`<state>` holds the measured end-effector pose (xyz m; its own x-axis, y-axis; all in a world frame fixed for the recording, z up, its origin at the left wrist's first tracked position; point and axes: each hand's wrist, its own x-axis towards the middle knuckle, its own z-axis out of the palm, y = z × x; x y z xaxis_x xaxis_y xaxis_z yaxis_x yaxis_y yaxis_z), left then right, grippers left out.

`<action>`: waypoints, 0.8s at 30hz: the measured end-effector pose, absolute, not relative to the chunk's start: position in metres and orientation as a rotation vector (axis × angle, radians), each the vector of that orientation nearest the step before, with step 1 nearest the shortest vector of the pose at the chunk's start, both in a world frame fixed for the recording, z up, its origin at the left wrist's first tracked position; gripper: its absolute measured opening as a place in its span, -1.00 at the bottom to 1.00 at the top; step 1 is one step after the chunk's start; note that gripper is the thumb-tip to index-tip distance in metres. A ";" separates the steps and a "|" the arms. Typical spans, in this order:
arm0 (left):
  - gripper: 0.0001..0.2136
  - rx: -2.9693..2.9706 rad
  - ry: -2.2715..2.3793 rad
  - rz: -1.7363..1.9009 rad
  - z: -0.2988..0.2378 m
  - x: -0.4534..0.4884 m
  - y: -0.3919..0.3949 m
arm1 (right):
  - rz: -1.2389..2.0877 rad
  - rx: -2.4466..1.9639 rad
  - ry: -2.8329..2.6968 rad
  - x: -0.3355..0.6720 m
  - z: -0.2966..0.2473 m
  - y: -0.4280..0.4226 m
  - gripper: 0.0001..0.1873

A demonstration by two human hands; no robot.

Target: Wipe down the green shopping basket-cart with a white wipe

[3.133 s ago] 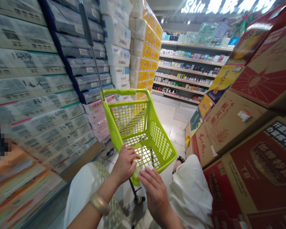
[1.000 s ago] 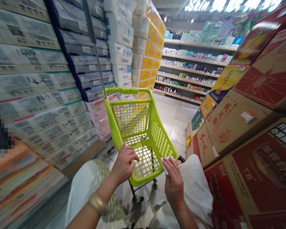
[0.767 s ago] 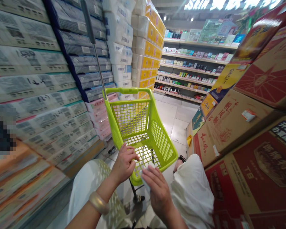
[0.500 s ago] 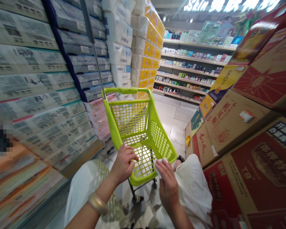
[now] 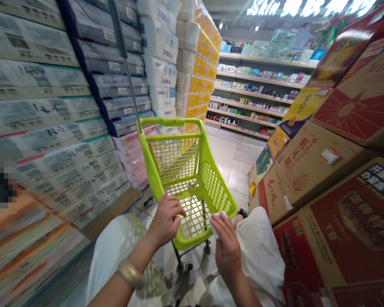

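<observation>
A lime-green plastic shopping cart [image 5: 208, 183] with a lattice basket stands between my knees, its handle at the far end. My left hand [image 5: 169, 216] grips the near left rim of the basket, fingers curled over the edge. In my right hand [image 5: 225, 238] a folded white wipe [image 5: 215, 227] is pressed against the near right corner of the rim, partly hidden under my fingers. No goods lie in the basket.
Stacked paper packs [image 5: 48, 102] rise along the left side. Cardboard cartons [image 5: 294, 170] are piled close on the right. Beyond the cart, a tiled floor [image 5: 224, 149] leads to shelves [image 5: 256, 76] of small boxes and bottles. A grey pole [image 5: 118, 34] rises at the cart's left.
My right hand has slid very slightly to the right along the rim with the wipe. My left hand and the cart stay in place.
</observation>
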<state>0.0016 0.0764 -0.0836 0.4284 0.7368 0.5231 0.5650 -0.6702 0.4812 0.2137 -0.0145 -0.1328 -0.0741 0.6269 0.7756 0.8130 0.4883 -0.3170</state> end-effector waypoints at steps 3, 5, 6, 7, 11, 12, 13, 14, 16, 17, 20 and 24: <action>-0.73 2.456 1.141 1.053 -0.080 0.001 0.076 | -0.161 -1.081 -1.981 0.184 -0.128 -0.023 -0.47; -0.72 2.465 1.140 1.035 -0.078 0.000 0.075 | -0.165 -1.053 -2.012 0.186 -0.129 -0.022 -0.47; -0.72 2.468 1.140 1.031 -0.078 -0.001 0.075 | -0.189 -1.072 -1.975 0.196 -0.130 -0.019 -0.45; -0.72 2.469 1.141 1.031 -0.079 -0.002 0.075 | -0.220 -1.112 -1.921 0.208 -0.132 -0.015 -0.44; -0.71 2.457 1.137 1.066 -0.084 -0.002 0.076 | -0.300 -1.273 -1.658 0.247 -0.140 -0.004 -0.46; -0.72 2.451 1.136 1.075 -0.085 -0.001 0.076 | -0.296 -1.276 -1.649 0.246 -0.140 -0.005 -0.46; -0.72 2.445 1.138 1.078 -0.085 -0.001 0.076 | -0.281 -1.265 -1.670 0.238 -0.140 -0.007 -0.46; -0.72 2.442 1.139 1.075 -0.085 0.000 0.076 | -0.256 -1.247 -1.702 0.227 -0.138 -0.011 -0.46; -0.72 2.443 1.138 1.065 -0.083 0.000 0.075 | -0.200 -1.162 -1.827 0.200 -0.133 -0.019 -0.46; -0.72 2.447 1.136 1.057 -0.081 0.000 0.075 | -0.184 -1.105 -1.890 0.189 -0.130 -0.022 -0.46; -0.71 2.463 1.136 1.044 -0.079 -0.002 0.075 | -0.151 -1.058 -1.956 0.187 -0.127 -0.022 -0.46; -0.70 2.468 1.141 1.059 -0.083 -0.002 0.075 | -0.253 -1.210 -1.738 0.233 -0.134 -0.009 -0.48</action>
<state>-0.0025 0.0748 -0.0830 0.4379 0.7337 0.5195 0.5729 -0.6731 0.4677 0.2326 -0.0089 -0.1345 -0.0397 0.6081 0.7929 0.8090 0.4852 -0.3317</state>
